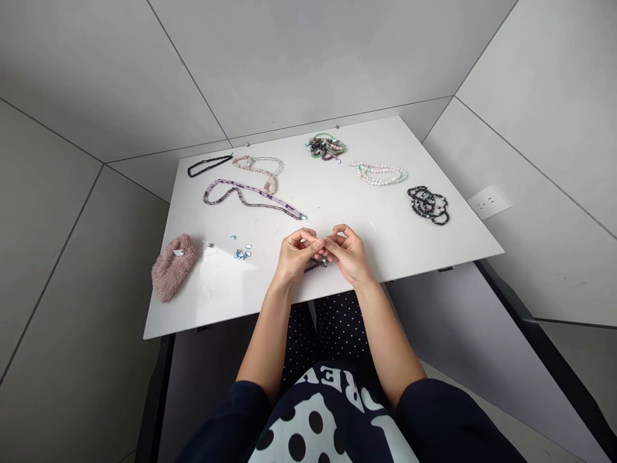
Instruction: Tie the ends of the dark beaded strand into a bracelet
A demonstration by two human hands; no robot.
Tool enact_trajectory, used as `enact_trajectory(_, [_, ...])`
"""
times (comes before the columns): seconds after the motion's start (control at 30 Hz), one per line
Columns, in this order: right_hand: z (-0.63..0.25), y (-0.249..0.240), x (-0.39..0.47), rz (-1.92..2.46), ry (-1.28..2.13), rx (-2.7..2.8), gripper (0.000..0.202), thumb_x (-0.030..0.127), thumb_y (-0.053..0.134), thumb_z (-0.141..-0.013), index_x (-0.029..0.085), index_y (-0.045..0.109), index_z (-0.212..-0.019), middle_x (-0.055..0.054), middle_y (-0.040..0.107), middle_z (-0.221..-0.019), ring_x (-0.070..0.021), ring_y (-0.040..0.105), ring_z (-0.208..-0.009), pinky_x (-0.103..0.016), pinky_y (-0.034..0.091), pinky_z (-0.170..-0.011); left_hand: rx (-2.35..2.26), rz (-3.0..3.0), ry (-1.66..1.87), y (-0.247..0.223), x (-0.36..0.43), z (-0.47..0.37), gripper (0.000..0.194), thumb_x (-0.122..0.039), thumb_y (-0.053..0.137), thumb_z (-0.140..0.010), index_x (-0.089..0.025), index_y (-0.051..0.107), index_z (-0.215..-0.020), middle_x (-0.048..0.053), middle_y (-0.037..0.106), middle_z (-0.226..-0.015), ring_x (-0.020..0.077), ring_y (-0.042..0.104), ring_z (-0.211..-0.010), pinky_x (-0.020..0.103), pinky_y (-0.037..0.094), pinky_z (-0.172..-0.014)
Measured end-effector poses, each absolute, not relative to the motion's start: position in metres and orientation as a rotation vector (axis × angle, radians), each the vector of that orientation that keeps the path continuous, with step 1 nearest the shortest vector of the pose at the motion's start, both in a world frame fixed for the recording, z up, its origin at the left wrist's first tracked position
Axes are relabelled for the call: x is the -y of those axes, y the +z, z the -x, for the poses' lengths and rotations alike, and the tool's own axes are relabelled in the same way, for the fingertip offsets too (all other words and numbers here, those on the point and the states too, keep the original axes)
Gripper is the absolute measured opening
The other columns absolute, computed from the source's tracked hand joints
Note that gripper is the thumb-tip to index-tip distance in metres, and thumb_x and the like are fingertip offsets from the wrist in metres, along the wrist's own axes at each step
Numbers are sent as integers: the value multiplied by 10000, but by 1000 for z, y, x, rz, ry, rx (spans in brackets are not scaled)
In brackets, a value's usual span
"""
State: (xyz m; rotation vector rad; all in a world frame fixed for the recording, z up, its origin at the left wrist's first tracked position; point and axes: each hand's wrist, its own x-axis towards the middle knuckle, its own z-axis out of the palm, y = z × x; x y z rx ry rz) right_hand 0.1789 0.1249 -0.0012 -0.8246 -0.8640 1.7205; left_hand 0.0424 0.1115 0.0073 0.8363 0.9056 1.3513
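My left hand [297, 255] and my right hand [348, 252] meet near the front edge of the white table [385, 235], their thumbs and fingertips pinched together. Between and beneath the fingers shows part of a dark bead strand [315, 264]; the rest is covered by my hands. Both hands appear to grip its end, though the exact pinch point is hidden. Ahead of my left hand lies a purple and grey bead strand [250, 190], its tip close to the fingers.
Along the back are a black strand [209, 164], a pink and clear strand [258, 170], a tangled bead pile [326, 147] and pale strands [380, 173]. Dark strands [429, 204] lie right. Blue-white scraps [242, 253] and a fuzzy pink pouch [174, 267] are left. Walls enclose the table.
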Motion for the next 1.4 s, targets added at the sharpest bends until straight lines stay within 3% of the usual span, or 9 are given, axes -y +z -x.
enact_trajectory(0.2, [-178, -4, -123, 810, 1612, 934, 246, 414, 779, -798, 228, 678, -923, 6, 715, -749, -121, 629, -621, -262, 482, -536, -967, -794, 1449, 4, -114, -44, 313, -339, 888, -678, -158, 632, -685, -29, 573, -696, 76, 625, -584, 190, 475, -508])
enact_trajectory(0.37, [-177, -8, -122, 815, 1548, 1026, 203, 381, 766, -817, 227, 756, -948, -8, 721, -768, -120, 608, -628, -281, 511, -582, -971, -803, 1467, 3, -114, -45, 333, -360, 886, -677, -158, 621, -687, -34, 568, -700, 69, 611, -558, 199, 486, -511])
enact_trajectory(0.6, [-173, -6, -120, 824, 1280, 1167, 155, 402, 729, -848, 250, 749, -870, -30, 660, -891, -131, 606, -636, -307, 524, -552, -1038, -1051, 1485, 4, -109, -39, 288, -340, 863, -714, -163, 638, -684, -13, 546, -733, 96, 612, -617, 242, 523, -563])
enact_trajectory(0.73, [-174, -7, -121, 832, 1153, 1260, 104, 355, 687, -892, 273, 751, -907, -28, 633, -933, -109, 582, -608, -294, 499, -518, -1156, -1450, 1457, 7, -100, -30, 166, -266, 831, -758, -178, 695, -725, 24, 575, -830, 117, 613, -748, 244, 536, -638])
enact_trajectory(0.93, [-179, -7, -122, 788, 1134, 1388, 95, 296, 670, -908, 250, 747, -936, -31, 641, -920, -110, 597, -650, -282, 508, -543, -1191, -2076, 1396, 14, -91, -22, 86, -172, 696, -879, -182, 644, -811, 27, 615, -912, 108, 639, -792, 236, 568, -680])
enact_trajectory(1.07, [-181, -6, -122, 798, 1156, 1438, 104, 306, 660, -914, 235, 735, -923, -39, 653, -919, -114, 590, -661, -285, 500, -558, -1165, -2330, 1415, 12, -88, -19, 85, -111, 615, -921, -186, 634, -886, 38, 651, -967, 108, 669, -833, 236, 594, -747])
enact_trajectory(1.23, [-181, -4, -120, 835, 1178, 1449, 107, 308, 656, -916, 225, 724, -914, -44, 655, -917, -123, 594, -695, -285, 498, -574, -1172, -2536, 1263, 8, -84, -13, 202, -96, 523, -962, -182, 622, -1116, 88, 685, -1087, 162, 688, -984, 288, 609, -854])
enact_trajectory(1.4, [-179, -2, -122, 843, 1209, 1428, 112, 312, 647, -922, 220, 710, -909, -28, 631, -899, -104, 590, -644, -283, 503, -570, -1186, -2698, 1186, 5, -89, -10, 192, -88, 496, -968, -176, 620, -1085, 109, 697, -1122, 201, 675, -1045, 328, 594, -863])
